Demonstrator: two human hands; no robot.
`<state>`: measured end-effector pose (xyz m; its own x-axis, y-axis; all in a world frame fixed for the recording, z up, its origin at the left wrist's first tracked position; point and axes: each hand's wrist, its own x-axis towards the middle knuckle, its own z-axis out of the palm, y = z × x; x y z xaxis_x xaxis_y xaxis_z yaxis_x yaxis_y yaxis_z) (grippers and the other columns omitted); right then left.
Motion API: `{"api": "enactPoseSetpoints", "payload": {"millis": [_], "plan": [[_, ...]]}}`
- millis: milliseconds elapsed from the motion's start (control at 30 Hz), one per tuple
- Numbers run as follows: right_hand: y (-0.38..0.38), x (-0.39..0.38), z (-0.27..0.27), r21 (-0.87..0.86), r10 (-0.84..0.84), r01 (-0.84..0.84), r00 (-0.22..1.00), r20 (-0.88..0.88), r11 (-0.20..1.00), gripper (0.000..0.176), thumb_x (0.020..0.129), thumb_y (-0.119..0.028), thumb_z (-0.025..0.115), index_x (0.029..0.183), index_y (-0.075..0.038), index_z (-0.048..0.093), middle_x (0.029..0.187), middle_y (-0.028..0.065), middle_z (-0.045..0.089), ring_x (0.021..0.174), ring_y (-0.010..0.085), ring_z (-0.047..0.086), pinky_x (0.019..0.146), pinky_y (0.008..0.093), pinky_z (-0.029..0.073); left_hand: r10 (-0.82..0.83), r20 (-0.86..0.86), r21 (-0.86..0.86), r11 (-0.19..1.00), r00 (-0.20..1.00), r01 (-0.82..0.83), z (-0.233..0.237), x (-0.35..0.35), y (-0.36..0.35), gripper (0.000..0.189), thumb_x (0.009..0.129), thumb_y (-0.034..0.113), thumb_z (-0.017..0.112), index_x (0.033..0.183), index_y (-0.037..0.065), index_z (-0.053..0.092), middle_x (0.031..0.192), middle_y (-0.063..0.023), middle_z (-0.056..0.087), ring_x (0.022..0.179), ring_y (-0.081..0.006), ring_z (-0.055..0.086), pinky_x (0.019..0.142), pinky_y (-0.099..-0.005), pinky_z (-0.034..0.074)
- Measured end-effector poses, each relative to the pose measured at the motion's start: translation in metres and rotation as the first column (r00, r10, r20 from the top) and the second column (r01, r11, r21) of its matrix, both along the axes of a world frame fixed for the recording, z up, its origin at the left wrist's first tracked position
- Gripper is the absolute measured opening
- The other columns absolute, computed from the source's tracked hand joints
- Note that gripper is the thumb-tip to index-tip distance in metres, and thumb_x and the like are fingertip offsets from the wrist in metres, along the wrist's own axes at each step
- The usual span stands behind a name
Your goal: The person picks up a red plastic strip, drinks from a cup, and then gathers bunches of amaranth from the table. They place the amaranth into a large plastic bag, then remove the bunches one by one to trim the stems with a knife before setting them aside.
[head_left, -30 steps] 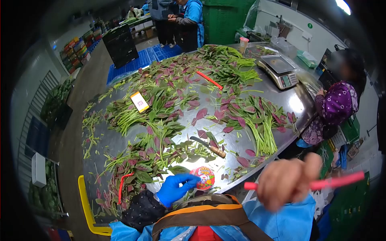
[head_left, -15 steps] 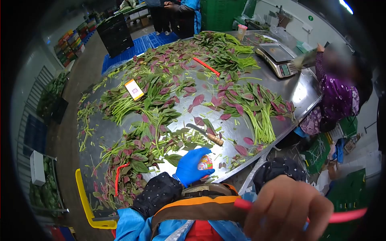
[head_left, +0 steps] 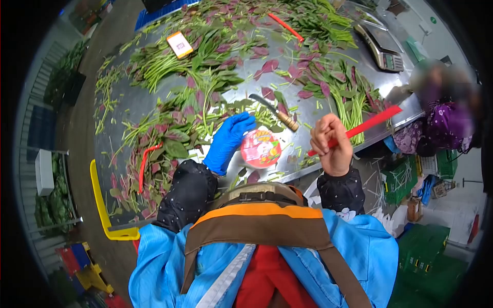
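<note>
My left hand (head_left: 226, 141), in a blue glove, is beside a round tub (head_left: 261, 149) with a red patterned lid. Its fingers stretch out along the tub's upper left edge, not wrapped round it. Bare and raised at the table's front edge, my right hand (head_left: 331, 143) has its fingers closed on a flat red strip (head_left: 367, 126) that points up to the right. A curved knife (head_left: 282, 117) with a wooden handle lies just beyond the tub. Cut stems and red-green leafy vegetables (head_left: 185, 102) surround the left hand.
Bunched greens (head_left: 354, 105) lie at the right of the metal table (head_left: 300, 66), near a scale (head_left: 382, 49). A phone (head_left: 179, 45) rests on leaves. More red strips (head_left: 286, 27) lie about. A person in purple (head_left: 449, 123) stands at right; a yellow crate (head_left: 102, 205) is left.
My right hand has come up from the lower right to the table edge with the red strip. The left hand has shifted off the tub's top to its left side. The view has tilted down.
</note>
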<state>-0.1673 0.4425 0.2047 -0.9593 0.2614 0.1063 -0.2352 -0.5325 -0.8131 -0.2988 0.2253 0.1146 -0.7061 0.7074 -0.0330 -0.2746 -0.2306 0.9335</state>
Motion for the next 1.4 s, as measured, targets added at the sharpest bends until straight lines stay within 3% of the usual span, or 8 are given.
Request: {"api": "enactPoseSetpoints", "payload": {"millis": [200, 467, 700, 800, 900, 1000, 1200, 1400], "plan": [[-0.033, -0.03, 0.005, -0.069, 0.106, -0.117, 0.983, -0.152, 0.991, 0.03, 0.094, -0.031, 0.047, 0.082, -0.003, 0.048, 0.059, -0.0009, 0.035, 0.05, 0.0069, 0.031, 0.047, 0.0226, 0.029, -0.215, -0.242, -0.16, 0.971, 0.946, 0.18, 0.019, 0.026, 0.007, 0.117, 0.055, 0.011, 0.088, 0.146, 0.01, 0.015, 0.145, -0.011, 0.027, 0.133, -0.023, 0.031, 0.109, -0.0376, 0.027], [-0.037, -0.046, -0.002, 0.526, -0.083, -0.029, 0.979, 0.188, 0.85, 0.046, 0.097, -0.04, 0.031, 0.071, -0.007, 0.051, 0.062, -0.0015, 0.042, 0.06, 0.0078, 0.039, 0.057, 0.0232, 0.029, -0.211, -0.112, -0.119, 0.973, 0.971, 0.198, 0.02, 0.028, 0.005, 0.115, 0.052, 0.008, 0.089, 0.143, 0.001, 0.018, 0.139, -0.0148, 0.034, 0.126, -0.0218, 0.038, 0.104, -0.0347, 0.036], [-0.045, -0.056, 0.012, 0.619, 0.01, -0.145, 0.976, 0.217, 0.772, 0.038, 0.097, -0.038, 0.042, 0.08, -0.005, 0.054, 0.058, -0.003, 0.043, 0.055, 0.0063, 0.04, 0.049, 0.0225, 0.031, -0.057, -0.93, -0.183, 0.929, 0.364, -0.322, 0.081, 0.022, 0.01, 0.017, 0.078, 0.021, 0.072, 0.079, 0.007, 0.061, 0.085, -0.0066, 0.057, 0.09, -0.0228, 0.056, 0.078, -0.039, 0.043], [-0.01, -0.051, 0.013, 0.524, -0.264, 0.221, 0.965, 0.007, 0.823, 0.015, 0.089, -0.019, 0.061, 0.095, -0.006, 0.057, 0.068, -0.0023, 0.052, 0.056, 0.004, 0.046, 0.048, 0.0199, 0.035, 0.126, -0.332, -0.193, 0.961, 0.935, -0.198, 0.085, 0.02, -0.001, 0.012, 0.08, 0.012, 0.067, 0.074, 0.005, 0.06, 0.07, -0.0058, 0.055, 0.067, -0.018, 0.056, 0.061, -0.03, 0.043], [-0.018, -0.045, 0.054, 0.878, -0.284, 0.416, 0.894, -0.348, 0.235, 0.026, 0.08, -0.006, 0.067, 0.104, -0.006, 0.059, 0.067, 0.0018, 0.053, 0.056, 0.0082, 0.048, 0.05, 0.0249, 0.039, 0.151, -0.702, -0.061, 0.961, 0.696, -0.27, 0.104, 0.03, -0.004, 0.015, 0.08, 0.013, 0.068, 0.073, 0.002, 0.063, 0.069, -0.0059, 0.056, 0.06, -0.0142, 0.055, 0.057, -0.0296, 0.043], [-0.016, -0.051, 0.051, 0.879, 0.017, 0.459, 0.887, -0.461, -0.128, 0.023, 0.079, -0.004, 0.066, 0.101, -0.006, 0.061, 0.067, 0.004, 0.053, 0.056, 0.0098, 0.049, 0.051, 0.0249, 0.039, -0.169, -0.484, -0.27, 0.962, 0.858, 0.037, 0.134, 0.045, -0.003, 0.012, 0.08, 0.016, 0.068, 0.082, 0.004, 0.066, 0.076, -0.0065, 0.06, 0.075, -0.0161, 0.058, 0.069, -0.0318, 0.044], [0.005, -0.02, 0.051, 0.779, -0.504, 0.408, 0.853, -0.138, 0.477, 0.009, 0.09, -0.009, 0.057, 0.092, -0.002, 0.062, 0.066, 0.0014, 0.055, 0.055, 0.0069, 0.049, 0.049, 0.0218, 0.038, -0.143, -0.615, -0.357, 0.927, 0.775, -0.112, 0.063, 0.02, -0.029, 0.079, 0.068, 0.015, 0.074, 0.136, 0.006, 0.035, 0.134, -0.0147, 0.043, 0.124, -0.0297, 0.042, 0.104, -0.0393, 0.032], [-0.028, -0.02, 0.035, 0.88, -0.177, 0.332, 0.942, -0.287, 0.339, 0.009, 0.089, -0.008, 0.057, 0.084, 0.0, 0.058, 0.068, 0.0048, 0.054, 0.06, 0.0121, 0.051, 0.055, 0.0248, 0.04, -0.106, -0.111, -0.044, 0.994, 0.988, 0.101, -0.01, 0.041, 0.007, 0.113, 0.056, 0.009, 0.086, 0.144, 0.003, 0.016, 0.138, -0.0146, 0.039, 0.125, -0.0259, 0.042, 0.105, -0.0379, 0.035]]}}
